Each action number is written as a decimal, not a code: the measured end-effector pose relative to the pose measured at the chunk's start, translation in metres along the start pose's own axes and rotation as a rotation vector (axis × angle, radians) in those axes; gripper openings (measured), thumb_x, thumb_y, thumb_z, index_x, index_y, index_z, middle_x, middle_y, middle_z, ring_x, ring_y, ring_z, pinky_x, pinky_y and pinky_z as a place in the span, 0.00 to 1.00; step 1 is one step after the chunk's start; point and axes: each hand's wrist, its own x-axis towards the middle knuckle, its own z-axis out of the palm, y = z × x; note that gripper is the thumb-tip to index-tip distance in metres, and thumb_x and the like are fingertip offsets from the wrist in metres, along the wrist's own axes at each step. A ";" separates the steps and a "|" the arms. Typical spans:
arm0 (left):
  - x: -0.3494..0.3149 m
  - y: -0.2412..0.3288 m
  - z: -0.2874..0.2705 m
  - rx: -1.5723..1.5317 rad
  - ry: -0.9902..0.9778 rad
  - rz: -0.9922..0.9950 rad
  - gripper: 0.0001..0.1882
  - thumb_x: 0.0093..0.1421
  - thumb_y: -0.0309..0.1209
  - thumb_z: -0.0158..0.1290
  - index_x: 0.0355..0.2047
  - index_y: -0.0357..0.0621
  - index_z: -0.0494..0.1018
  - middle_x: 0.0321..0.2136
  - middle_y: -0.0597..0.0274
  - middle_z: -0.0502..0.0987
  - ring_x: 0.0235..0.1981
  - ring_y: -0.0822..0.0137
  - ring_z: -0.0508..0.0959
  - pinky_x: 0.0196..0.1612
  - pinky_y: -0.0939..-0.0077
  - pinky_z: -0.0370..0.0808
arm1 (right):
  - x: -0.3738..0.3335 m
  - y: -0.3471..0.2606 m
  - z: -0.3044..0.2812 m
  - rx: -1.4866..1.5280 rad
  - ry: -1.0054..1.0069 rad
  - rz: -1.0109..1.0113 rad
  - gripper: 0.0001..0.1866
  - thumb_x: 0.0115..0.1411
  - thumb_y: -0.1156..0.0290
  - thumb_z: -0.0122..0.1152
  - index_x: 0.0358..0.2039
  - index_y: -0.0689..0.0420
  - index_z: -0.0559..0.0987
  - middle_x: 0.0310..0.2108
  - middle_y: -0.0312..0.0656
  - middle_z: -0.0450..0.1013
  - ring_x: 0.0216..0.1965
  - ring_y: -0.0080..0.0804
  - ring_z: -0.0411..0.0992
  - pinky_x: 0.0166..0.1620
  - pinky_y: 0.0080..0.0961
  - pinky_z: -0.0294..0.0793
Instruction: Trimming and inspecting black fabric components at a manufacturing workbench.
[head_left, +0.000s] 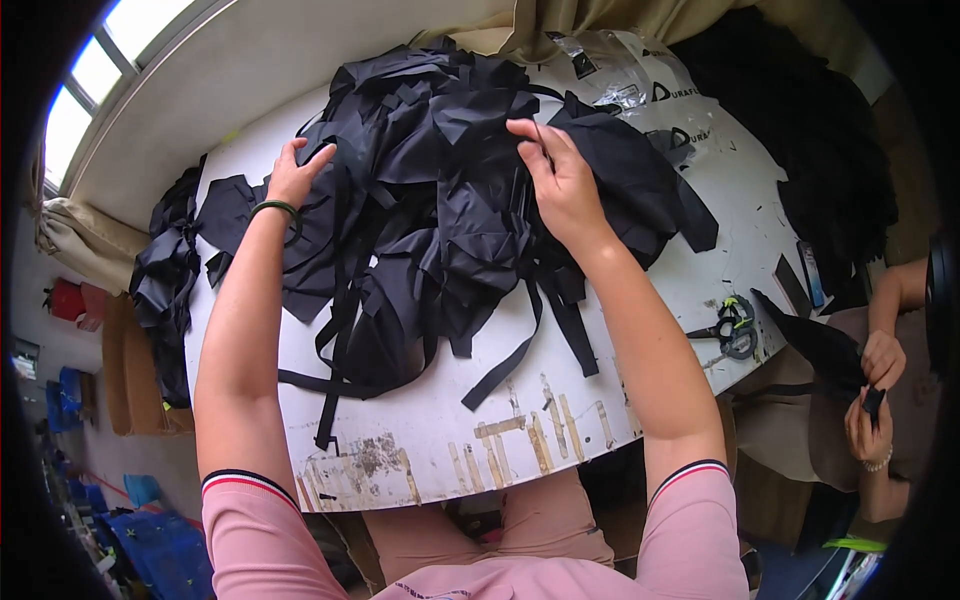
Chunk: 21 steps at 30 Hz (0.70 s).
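A large heap of black fabric pieces (400,150) with several loose straps covers the middle of the white table (240,390). My left hand (297,178) is over the heap's left side, fingers and thumb apart, with nothing visible in it. Over the right part of the heap, my right hand (562,190) has its thumb and fingers spread, and no held thing shows. Whether either hand touches the cloth I cannot tell. One black strap (505,370) hangs from the pile toward the table's near edge.
Scissors (738,327) lie at the table's right side, with clear plastic bags (640,85) at the back. A dark fabric pile (800,130) stands far right. At the right edge, another person's hands (875,390) hold black cloth. Tape strips mark the near edge.
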 end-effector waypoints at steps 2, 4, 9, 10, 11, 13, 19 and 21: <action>0.016 0.006 0.010 -0.024 -0.068 -0.034 0.46 0.49 0.61 0.58 0.60 0.42 0.62 0.57 0.42 0.66 0.60 0.49 0.65 0.61 0.62 0.61 | 0.038 0.033 0.032 -0.048 0.045 -0.071 0.12 0.63 0.70 0.54 0.47 0.56 0.78 0.49 0.46 0.71 0.47 0.42 0.73 0.51 0.28 0.70; 0.031 0.004 0.025 -0.048 -0.252 -0.078 0.50 0.49 0.65 0.55 0.64 0.45 0.57 0.60 0.42 0.63 0.62 0.48 0.62 0.62 0.61 0.60 | 0.060 0.074 0.064 -0.042 0.038 -0.010 0.14 0.63 0.66 0.55 0.47 0.54 0.78 0.51 0.46 0.71 0.49 0.43 0.72 0.52 0.28 0.69; 0.007 -0.002 0.037 0.092 -0.386 0.033 0.48 0.51 0.67 0.50 0.63 0.48 0.60 0.54 0.39 0.69 0.57 0.47 0.69 0.59 0.65 0.63 | 0.031 0.082 0.087 -0.080 -0.282 0.264 0.17 0.65 0.63 0.52 0.50 0.58 0.76 0.45 0.48 0.76 0.48 0.39 0.75 0.51 0.25 0.70; -0.007 0.000 0.033 0.076 -0.441 0.047 0.46 0.52 0.66 0.51 0.62 0.47 0.60 0.53 0.39 0.70 0.57 0.47 0.69 0.59 0.65 0.64 | 0.019 0.075 0.087 -0.089 -0.299 0.280 0.16 0.65 0.65 0.52 0.50 0.58 0.76 0.44 0.49 0.76 0.47 0.40 0.75 0.50 0.25 0.70; -0.022 0.009 0.025 0.079 -0.487 0.037 0.46 0.52 0.65 0.51 0.62 0.47 0.60 0.54 0.39 0.70 0.57 0.48 0.69 0.59 0.65 0.64 | 0.008 0.069 0.084 -0.078 -0.294 0.280 0.15 0.65 0.67 0.52 0.49 0.59 0.76 0.44 0.49 0.76 0.47 0.41 0.75 0.50 0.26 0.71; -0.057 0.022 0.011 0.078 -0.554 0.043 0.45 0.52 0.64 0.52 0.62 0.46 0.60 0.54 0.40 0.69 0.57 0.48 0.69 0.59 0.65 0.64 | -0.019 0.062 0.078 -0.056 -0.266 0.261 0.14 0.62 0.70 0.53 0.48 0.58 0.76 0.44 0.47 0.76 0.46 0.42 0.75 0.49 0.28 0.71; -0.145 0.021 -0.023 -0.163 -0.710 -0.007 0.40 0.57 0.53 0.57 0.63 0.47 0.59 0.53 0.51 0.70 0.53 0.60 0.71 0.55 0.72 0.66 | -0.076 0.056 0.054 0.068 -0.175 0.211 0.12 0.60 0.75 0.56 0.45 0.57 0.78 0.41 0.47 0.77 0.44 0.43 0.75 0.47 0.28 0.73; -0.159 0.016 -0.036 -0.374 -0.765 -0.116 0.36 0.59 0.49 0.56 0.63 0.47 0.59 0.49 0.57 0.71 0.49 0.66 0.71 0.51 0.76 0.67 | -0.073 0.039 0.040 0.269 -0.188 0.330 0.11 0.64 0.71 0.55 0.45 0.59 0.78 0.40 0.44 0.78 0.44 0.34 0.76 0.49 0.22 0.70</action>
